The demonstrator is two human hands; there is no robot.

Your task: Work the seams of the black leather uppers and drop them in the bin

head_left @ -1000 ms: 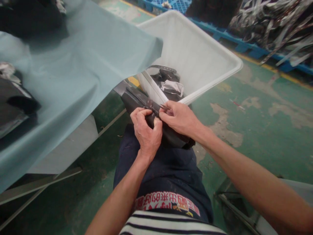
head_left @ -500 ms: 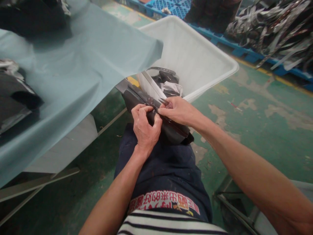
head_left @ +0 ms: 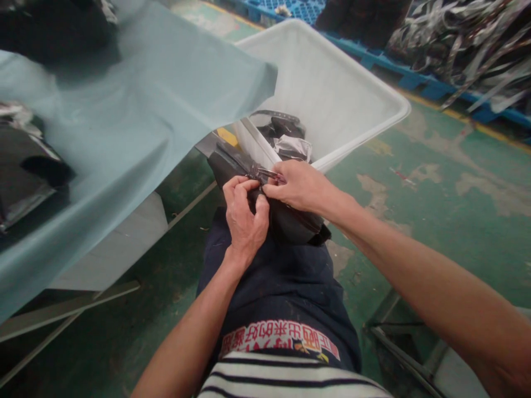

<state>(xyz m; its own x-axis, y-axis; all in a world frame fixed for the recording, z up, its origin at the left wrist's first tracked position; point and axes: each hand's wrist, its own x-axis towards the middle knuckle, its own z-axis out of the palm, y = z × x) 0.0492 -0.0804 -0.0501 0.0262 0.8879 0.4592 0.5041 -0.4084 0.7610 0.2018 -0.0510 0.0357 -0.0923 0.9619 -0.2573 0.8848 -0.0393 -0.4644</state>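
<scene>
A black bag (head_left: 296,221) lies across my lap, its far end against the edge of the covered table. My left hand (head_left: 245,213) pinches gathered material on the bag's upper side between thumb and fingers. Close beside it, my right hand (head_left: 301,185) grips a pair of thread snips (head_left: 269,173), whose slim metal blades point left over the gathered spot. The right thumb and fingertips also meet the bag there, near the left fingertips. What lies right under the fingertips is too small to make out.
A pale blue sheet (head_left: 166,83) covers the table on my left, with dark bags (head_left: 25,166) on it. Beyond my lap stands a white bin (head_left: 332,94) holding dark items. Blue pallets (head_left: 409,80) with heaped straps (head_left: 468,50) are at the far right. A metal frame (head_left: 398,354) is low right.
The snips' blades were apart and pointing up-left; now they are closer together and lower against the bag. My right hand has shifted slightly left, and my left thumb has moved slightly too.
</scene>
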